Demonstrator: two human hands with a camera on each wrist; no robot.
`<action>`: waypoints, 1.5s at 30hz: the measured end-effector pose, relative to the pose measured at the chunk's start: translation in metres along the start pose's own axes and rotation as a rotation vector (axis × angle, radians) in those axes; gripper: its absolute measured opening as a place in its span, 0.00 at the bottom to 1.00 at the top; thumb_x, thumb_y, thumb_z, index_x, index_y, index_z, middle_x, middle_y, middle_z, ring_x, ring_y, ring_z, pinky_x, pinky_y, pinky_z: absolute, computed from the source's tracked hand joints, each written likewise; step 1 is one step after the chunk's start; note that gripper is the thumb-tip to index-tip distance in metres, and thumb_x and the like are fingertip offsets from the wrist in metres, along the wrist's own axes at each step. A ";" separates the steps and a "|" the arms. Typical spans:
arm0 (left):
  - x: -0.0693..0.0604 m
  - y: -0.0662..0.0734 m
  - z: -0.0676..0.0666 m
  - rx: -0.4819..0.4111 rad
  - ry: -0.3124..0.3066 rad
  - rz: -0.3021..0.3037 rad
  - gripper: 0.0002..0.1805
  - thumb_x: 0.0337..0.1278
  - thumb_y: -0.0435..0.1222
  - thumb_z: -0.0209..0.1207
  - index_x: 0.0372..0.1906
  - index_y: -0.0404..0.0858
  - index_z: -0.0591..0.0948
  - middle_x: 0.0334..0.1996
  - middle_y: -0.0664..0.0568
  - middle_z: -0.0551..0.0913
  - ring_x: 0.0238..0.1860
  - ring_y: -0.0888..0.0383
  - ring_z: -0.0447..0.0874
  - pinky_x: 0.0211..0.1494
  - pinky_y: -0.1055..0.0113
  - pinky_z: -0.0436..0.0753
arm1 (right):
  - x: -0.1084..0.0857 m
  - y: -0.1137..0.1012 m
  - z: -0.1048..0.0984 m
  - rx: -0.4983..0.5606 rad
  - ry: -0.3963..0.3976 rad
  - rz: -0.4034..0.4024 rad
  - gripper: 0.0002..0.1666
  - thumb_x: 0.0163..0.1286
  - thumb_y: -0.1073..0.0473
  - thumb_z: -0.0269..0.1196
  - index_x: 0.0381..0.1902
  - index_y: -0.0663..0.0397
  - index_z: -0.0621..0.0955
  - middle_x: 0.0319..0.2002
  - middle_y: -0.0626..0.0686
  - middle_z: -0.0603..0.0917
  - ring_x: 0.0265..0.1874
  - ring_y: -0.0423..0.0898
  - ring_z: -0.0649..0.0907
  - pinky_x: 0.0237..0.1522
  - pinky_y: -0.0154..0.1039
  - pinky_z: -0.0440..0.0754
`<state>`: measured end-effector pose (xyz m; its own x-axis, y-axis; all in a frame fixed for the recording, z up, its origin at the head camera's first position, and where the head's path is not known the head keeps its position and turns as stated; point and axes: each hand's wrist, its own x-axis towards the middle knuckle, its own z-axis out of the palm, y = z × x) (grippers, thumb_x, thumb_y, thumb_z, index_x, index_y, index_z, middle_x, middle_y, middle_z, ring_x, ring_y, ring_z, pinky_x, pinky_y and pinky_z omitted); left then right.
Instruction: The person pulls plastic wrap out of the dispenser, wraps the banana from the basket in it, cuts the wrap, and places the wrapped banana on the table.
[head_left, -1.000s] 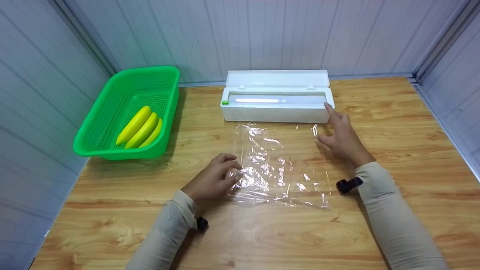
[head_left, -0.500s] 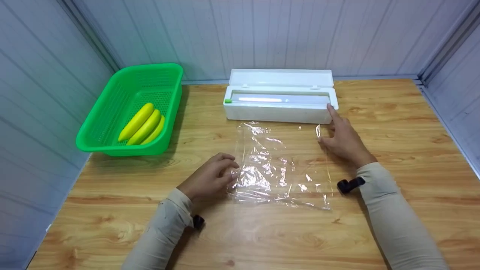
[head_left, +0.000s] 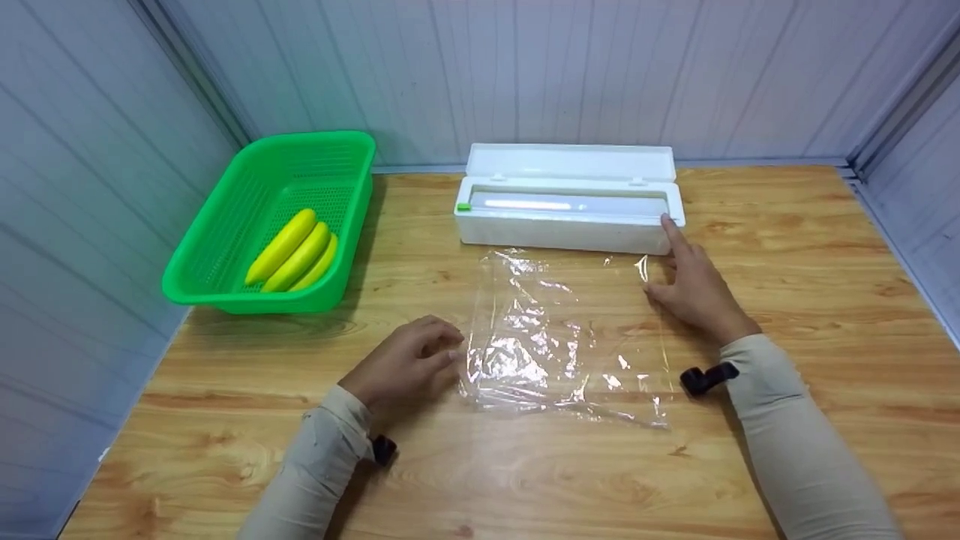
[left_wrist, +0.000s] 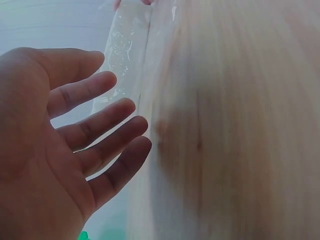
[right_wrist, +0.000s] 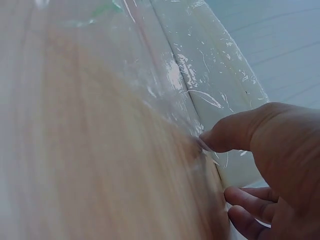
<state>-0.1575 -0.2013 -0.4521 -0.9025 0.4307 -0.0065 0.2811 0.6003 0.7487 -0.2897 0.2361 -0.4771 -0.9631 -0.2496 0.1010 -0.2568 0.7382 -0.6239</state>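
A sheet of clear plastic wrap (head_left: 562, 337) lies wrinkled and shiny on the wooden table, stretching forward from a white wrap dispenser box (head_left: 562, 232) whose lid (head_left: 570, 161) is raised. My right hand (head_left: 701, 289) is at the box's front right corner, its index fingertip on the rim and its thumb at the wrap's right edge. In the right wrist view the thumb touches the film in front of the box. Just off the wrap's left edge, my left hand (head_left: 405, 356) holds nothing; the left wrist view shows its fingers spread and loosely bent (left_wrist: 75, 120).
A green plastic basket (head_left: 191, 262) stands at the back left with three yellow bananas (head_left: 292, 255) in it. A small green slider (head_left: 463, 207) sits at the box's left front edge. Panelled walls (head_left: 525, 75) close off the back and both sides.
My left hand has drawn back to the left, from the wrap's left edge to just beside it. The right hand stays at the box corner. The head view has shifted slightly.
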 end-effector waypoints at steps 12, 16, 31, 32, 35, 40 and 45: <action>0.003 -0.002 -0.015 -0.011 -0.023 -0.011 0.13 0.69 0.35 0.60 0.54 0.36 0.83 0.51 0.50 0.85 0.51 0.56 0.82 0.57 0.56 0.80 | -0.001 0.000 0.004 -0.014 0.034 0.003 0.68 0.61 0.55 0.73 0.82 0.35 0.39 0.64 0.76 0.66 0.60 0.71 0.70 0.61 0.69 0.66; 0.004 -0.006 -0.021 0.002 0.007 0.011 0.12 0.69 0.35 0.60 0.52 0.35 0.84 0.49 0.48 0.85 0.50 0.55 0.82 0.55 0.55 0.80 | 0.000 -0.002 0.004 -0.042 0.027 0.007 0.68 0.61 0.56 0.73 0.82 0.36 0.38 0.64 0.77 0.66 0.61 0.71 0.70 0.60 0.68 0.67; 0.010 -0.013 -0.038 -0.011 0.086 -0.002 0.13 0.71 0.37 0.58 0.52 0.34 0.84 0.48 0.47 0.86 0.48 0.55 0.82 0.53 0.54 0.80 | -0.001 -0.002 0.004 -0.025 0.030 -0.004 0.66 0.62 0.58 0.71 0.81 0.35 0.38 0.61 0.76 0.68 0.57 0.72 0.72 0.58 0.71 0.68; 0.010 -0.013 -0.039 -0.016 0.096 -0.005 0.13 0.71 0.36 0.58 0.52 0.34 0.84 0.48 0.47 0.86 0.47 0.55 0.82 0.53 0.54 0.80 | -0.001 -0.001 0.003 -0.027 0.030 -0.005 0.66 0.62 0.58 0.71 0.81 0.35 0.38 0.61 0.76 0.68 0.56 0.72 0.72 0.58 0.71 0.68; 0.012 -0.013 -0.042 -0.032 0.125 -0.016 0.12 0.71 0.35 0.58 0.51 0.33 0.84 0.46 0.48 0.86 0.46 0.54 0.82 0.53 0.53 0.80 | 0.000 -0.001 0.003 -0.028 0.029 -0.005 0.66 0.63 0.57 0.71 0.81 0.35 0.37 0.61 0.75 0.68 0.56 0.72 0.73 0.57 0.71 0.68; 0.013 -0.015 -0.047 -0.037 0.168 -0.002 0.12 0.71 0.33 0.58 0.50 0.31 0.84 0.46 0.47 0.86 0.47 0.52 0.82 0.53 0.51 0.80 | 0.000 -0.001 0.005 -0.021 0.031 0.007 0.66 0.63 0.57 0.71 0.81 0.34 0.37 0.61 0.75 0.68 0.55 0.72 0.73 0.57 0.71 0.69; 0.012 -0.017 -0.052 0.007 0.251 0.001 0.11 0.71 0.34 0.59 0.49 0.32 0.85 0.46 0.48 0.86 0.46 0.52 0.82 0.51 0.53 0.81 | -0.001 -0.001 0.006 -0.012 0.040 0.009 0.65 0.62 0.58 0.70 0.82 0.34 0.39 0.64 0.75 0.66 0.60 0.70 0.70 0.60 0.69 0.67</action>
<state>-0.1904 -0.2412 -0.4308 -0.9548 0.2510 0.1591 0.2831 0.6052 0.7440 -0.2875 0.2319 -0.4808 -0.9676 -0.2183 0.1266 -0.2492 0.7478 -0.6153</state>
